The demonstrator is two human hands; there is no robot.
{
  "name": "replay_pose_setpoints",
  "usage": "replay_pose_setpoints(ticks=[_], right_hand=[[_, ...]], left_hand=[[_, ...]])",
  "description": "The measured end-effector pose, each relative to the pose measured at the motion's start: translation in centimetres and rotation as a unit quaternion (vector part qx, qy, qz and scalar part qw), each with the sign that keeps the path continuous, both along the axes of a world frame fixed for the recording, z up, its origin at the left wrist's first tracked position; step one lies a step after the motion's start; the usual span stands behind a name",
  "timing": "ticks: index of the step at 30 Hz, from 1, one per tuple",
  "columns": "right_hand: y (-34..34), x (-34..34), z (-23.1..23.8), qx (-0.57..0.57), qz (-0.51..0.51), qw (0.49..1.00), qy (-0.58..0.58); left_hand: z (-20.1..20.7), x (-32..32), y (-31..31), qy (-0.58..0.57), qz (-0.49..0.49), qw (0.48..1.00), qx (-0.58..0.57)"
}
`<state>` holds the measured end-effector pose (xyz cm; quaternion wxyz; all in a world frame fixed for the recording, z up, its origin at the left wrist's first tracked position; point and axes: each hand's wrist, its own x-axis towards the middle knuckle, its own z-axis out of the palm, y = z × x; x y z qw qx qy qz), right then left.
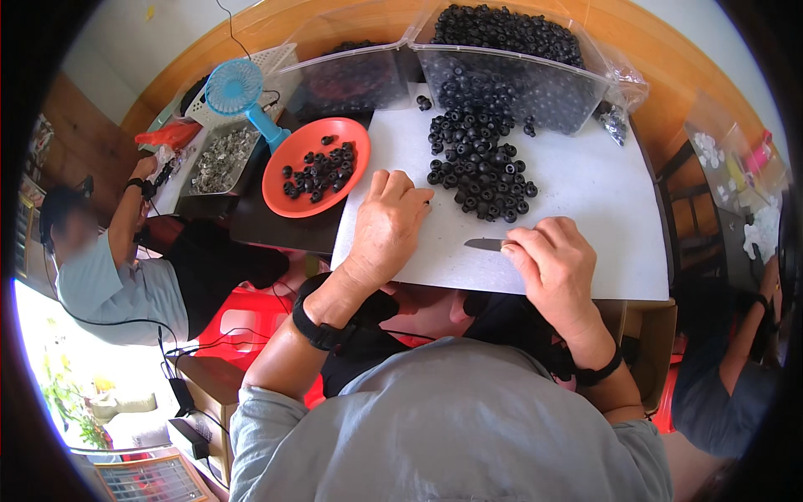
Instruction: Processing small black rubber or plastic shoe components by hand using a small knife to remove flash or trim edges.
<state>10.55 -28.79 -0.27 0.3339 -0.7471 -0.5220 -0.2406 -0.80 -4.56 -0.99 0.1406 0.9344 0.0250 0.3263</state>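
Observation:
My right hand (554,259) is closed round a small knife (485,244), its short grey blade pointing left above the white board (611,217). My left hand (391,219) is closed in a pinch between the orange plate (276,186) and the heap of black parts (481,171). A bit of a small black part (429,201) shows at its fingertips; the rest is hidden. The heaped parts are small, round and glossy, several with a hole and a pale ring. More of them lie on the plate.
Behind the board stand two clear plastic bins, one (510,79) full of black parts, the other (347,84) partly filled. A blue hand fan (234,90) and a tray of small pieces (224,159) are at left. One person (125,268) sits left, another (736,360) right.

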Motion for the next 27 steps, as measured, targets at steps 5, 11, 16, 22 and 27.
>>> replay_pose_setpoints(ticks=[5,11,16,22,27], right_hand=[[1.3,-1.2,-0.2,0.024,0.025,0.999,0.010],[2.4,-0.6,-0.4,0.024,0.018,1.000,0.001],[3.5,-1.5,-0.3,-0.012,0.019,1.000,-0.021],[3.3,-1.6,-0.9,0.007,0.020,1.000,-0.022],[4.2,-2.0,-0.3,0.006,0.044,0.999,-0.018]], left_hand=[[-0.1,-0.1,0.6,0.003,0.006,0.999,-0.038],[0.5,-0.2,0.4,0.021,0.028,0.998,0.048],[-0.3,0.8,0.9,0.032,0.030,0.992,0.119],[-0.4,0.2,0.9,-0.026,-0.001,1.000,0.013],[0.5,0.4,0.5,0.038,0.051,0.990,0.125]])
